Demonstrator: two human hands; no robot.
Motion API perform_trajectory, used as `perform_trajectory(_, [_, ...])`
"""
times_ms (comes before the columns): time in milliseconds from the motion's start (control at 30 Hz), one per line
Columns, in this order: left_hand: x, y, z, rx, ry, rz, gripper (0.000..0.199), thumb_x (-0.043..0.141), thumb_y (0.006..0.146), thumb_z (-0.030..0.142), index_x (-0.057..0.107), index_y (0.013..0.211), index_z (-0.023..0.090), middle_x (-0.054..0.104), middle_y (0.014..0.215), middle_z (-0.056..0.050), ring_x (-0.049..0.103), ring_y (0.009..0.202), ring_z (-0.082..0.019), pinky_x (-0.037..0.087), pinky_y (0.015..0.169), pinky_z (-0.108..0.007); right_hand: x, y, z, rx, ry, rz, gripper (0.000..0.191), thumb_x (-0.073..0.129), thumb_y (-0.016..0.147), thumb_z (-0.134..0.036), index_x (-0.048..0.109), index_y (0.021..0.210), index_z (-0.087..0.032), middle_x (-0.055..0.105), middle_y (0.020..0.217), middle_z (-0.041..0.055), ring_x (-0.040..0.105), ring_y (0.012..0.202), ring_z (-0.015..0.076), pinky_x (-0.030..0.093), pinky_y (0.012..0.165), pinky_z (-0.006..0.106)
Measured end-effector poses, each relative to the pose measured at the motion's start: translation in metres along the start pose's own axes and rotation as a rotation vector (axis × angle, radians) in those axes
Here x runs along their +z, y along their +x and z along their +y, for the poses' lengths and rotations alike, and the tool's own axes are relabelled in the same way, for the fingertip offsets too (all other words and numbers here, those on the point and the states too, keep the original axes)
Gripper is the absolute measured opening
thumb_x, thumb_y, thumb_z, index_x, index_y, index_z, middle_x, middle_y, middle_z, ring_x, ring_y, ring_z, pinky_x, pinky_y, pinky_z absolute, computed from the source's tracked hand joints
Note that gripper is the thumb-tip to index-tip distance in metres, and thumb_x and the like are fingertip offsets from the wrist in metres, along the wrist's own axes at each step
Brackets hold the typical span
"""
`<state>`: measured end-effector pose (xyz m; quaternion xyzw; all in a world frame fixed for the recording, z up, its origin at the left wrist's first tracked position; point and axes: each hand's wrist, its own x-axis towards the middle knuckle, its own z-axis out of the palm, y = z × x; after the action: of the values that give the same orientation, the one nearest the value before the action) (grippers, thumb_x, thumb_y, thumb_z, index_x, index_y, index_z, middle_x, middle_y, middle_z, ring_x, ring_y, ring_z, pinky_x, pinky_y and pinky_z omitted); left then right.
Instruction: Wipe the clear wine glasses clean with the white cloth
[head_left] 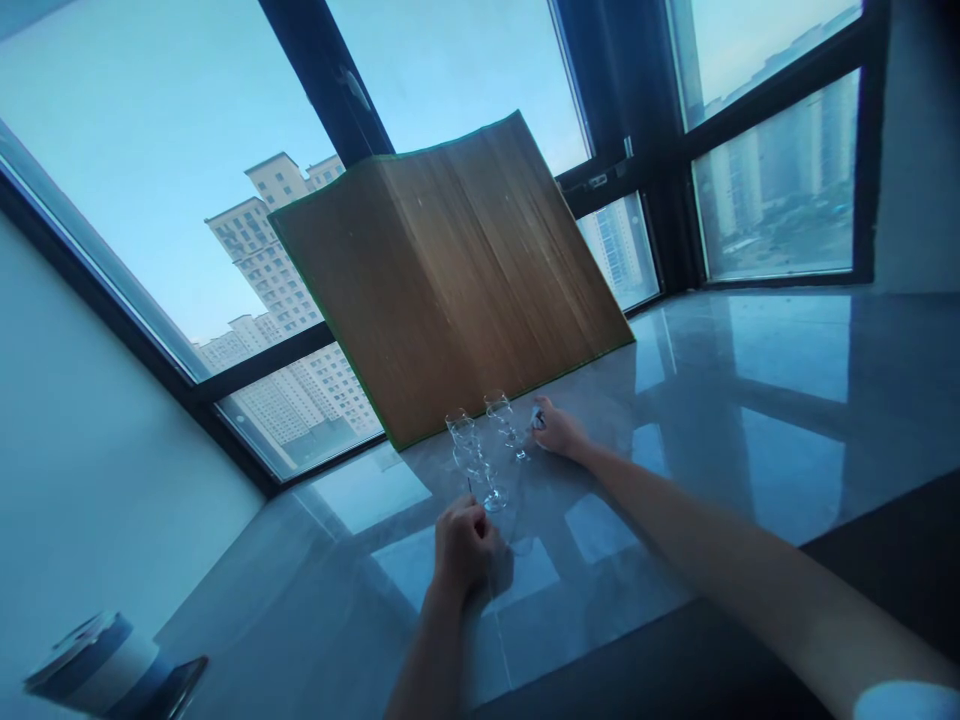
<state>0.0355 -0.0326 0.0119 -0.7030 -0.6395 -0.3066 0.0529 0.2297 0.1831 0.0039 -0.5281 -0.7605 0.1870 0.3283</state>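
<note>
Several clear stemmed glasses stand close together on the glossy grey counter, among them a front glass (495,498) and a glass farther back on the right (498,405). My left hand (463,545) is closed just in front of the left glasses, with a thin dark item (470,487) sticking up from its fingers. My right hand (556,428) is closed to the right of the glasses, pinching something small and pale at its fingertips that I cannot make out.
Behind the glasses a brown wooden board (457,290) leans against the dark window frame (255,365). A blue and white round container (101,665) and a dark flat object (184,690) are at the lower left. The grey counter (750,400) extends right.
</note>
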Motion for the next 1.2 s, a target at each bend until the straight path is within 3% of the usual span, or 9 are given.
perform_trajectory(200, [-0.006, 0.005, 0.012, -0.043, -0.234, 0.036, 0.03, 0.064, 0.056, 0.008, 0.043, 0.04, 0.022, 0.045, 0.058, -0.002, 0.041, 0.063, -0.017, 0.031, 0.067, -0.03, -0.001, 0.0, 0.0, -0.015, 0.012, 0.008, 0.07, 0.062, 0.086, -0.03, 0.037, 0.151, -0.017, 0.074, 0.113, 0.013, 0.07, 0.097, 0.026, 0.044, 0.074, 0.029])
perform_trajectory(333, [-0.008, 0.007, 0.015, 0.027, -0.146, 0.066, 0.033, 0.063, 0.054, 0.001, 0.042, 0.039, 0.023, 0.046, 0.06, -0.003, 0.043, 0.066, -0.02, 0.034, 0.069, -0.032, -0.003, -0.001, -0.001, -0.007, 0.018, 0.007, 0.071, 0.064, 0.087, -0.033, 0.038, 0.15, -0.018, 0.074, 0.113, 0.0131, 0.07, 0.098, 0.0259, 0.044, 0.074, 0.029])
perform_trajectory(533, [-0.01, 0.008, 0.01, -0.034, -0.106, 0.114, 0.033, 0.064, 0.057, 0.002, 0.043, 0.04, 0.022, 0.045, 0.063, -0.004, 0.046, 0.07, -0.02, 0.035, 0.072, -0.031, -0.005, -0.001, -0.002, -0.004, 0.025, -0.001, 0.069, 0.063, 0.087, -0.032, 0.039, 0.15, -0.017, 0.074, 0.112, 0.0129, 0.07, 0.098, 0.0255, 0.044, 0.074, 0.029])
perform_trajectory(667, [-0.009, 0.008, 0.009, -0.014, -0.035, 0.119, 0.019, 0.066, 0.068, 0.01, 0.061, 0.054, 0.022, 0.059, 0.081, -0.005, 0.054, 0.08, -0.021, 0.039, 0.078, -0.031, -0.006, -0.003, -0.003, -0.004, 0.027, -0.008, 0.07, 0.063, 0.086, -0.03, 0.039, 0.15, -0.016, 0.074, 0.114, 0.0136, 0.07, 0.098, 0.026, 0.044, 0.074, 0.029])
perform_trajectory(833, [-0.007, 0.007, 0.005, -0.11, 0.006, 0.124, 0.008, 0.07, 0.074, 0.019, 0.075, 0.073, 0.024, 0.069, 0.1, -0.006, 0.062, 0.093, -0.024, 0.045, 0.087, -0.034, -0.009, -0.004, -0.004, -0.004, 0.026, -0.01, 0.067, 0.062, 0.086, -0.028, 0.04, 0.149, -0.017, 0.074, 0.115, 0.0135, 0.07, 0.099, 0.0256, 0.044, 0.076, 0.03])
perform_trajectory(933, [-0.006, 0.007, 0.004, -0.14, -0.101, 0.085, 0.022, 0.074, 0.07, 0.016, 0.08, 0.087, 0.028, 0.07, 0.119, -0.007, 0.062, 0.109, -0.028, 0.045, 0.098, -0.038, -0.01, -0.004, -0.004, -0.002, 0.029, -0.011, 0.065, 0.062, 0.086, -0.028, 0.041, 0.148, -0.019, 0.074, 0.114, 0.0132, 0.07, 0.098, 0.0254, 0.045, 0.076, 0.03])
perform_trajectory(1033, [-0.005, 0.008, 0.006, -0.126, -0.121, 0.021, 0.026, 0.073, 0.069, 0.014, 0.081, 0.089, 0.029, 0.068, 0.13, -0.007, 0.059, 0.121, -0.031, 0.04, 0.108, -0.045, -0.01, -0.004, -0.004, 0.003, 0.034, -0.008, 0.064, 0.062, 0.087, -0.03, 0.042, 0.147, -0.018, 0.074, 0.112, 0.0133, 0.07, 0.099, 0.0258, 0.045, 0.076, 0.03])
perform_trajectory(1200, [-0.003, 0.01, 0.008, -0.159, -0.169, 0.05, 0.018, 0.072, 0.069, 0.014, 0.079, 0.079, 0.027, 0.074, 0.11, -0.008, 0.063, 0.108, -0.029, 0.042, 0.104, -0.042, -0.011, -0.004, -0.005, -0.001, 0.045, -0.012, 0.063, 0.062, 0.088, -0.03, 0.042, 0.147, -0.018, 0.074, 0.112, 0.0122, 0.069, 0.099, 0.0245, 0.045, 0.077, 0.029])
